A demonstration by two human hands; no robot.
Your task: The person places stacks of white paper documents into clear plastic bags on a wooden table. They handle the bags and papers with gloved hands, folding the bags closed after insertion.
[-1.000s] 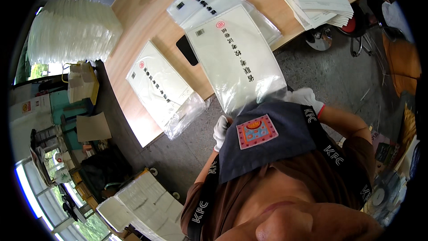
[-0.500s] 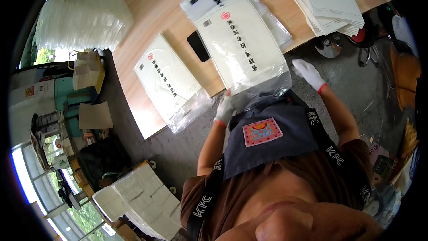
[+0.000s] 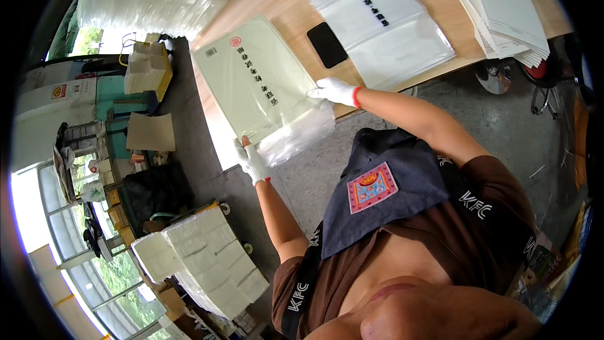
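Clear-sleeved paper packet, on wooden table, loose plastic flap nearest wearer; left gloved hand pinching packet's near-left edge, thumb uppermost; right gloved hand part-open at packet's right edge, grip unclear, presumably steadying both sides

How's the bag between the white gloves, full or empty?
Not empty: pale paper shows through the clear bag; its loose end looks crinkled.

The flat, rectangular packet, pale cream under glossy clear plastic, lies face up and slantwise over the tabletop. A red round emblem and dark characters mark its face; the crumpled plastic end reaches past the near edge, toward the person.
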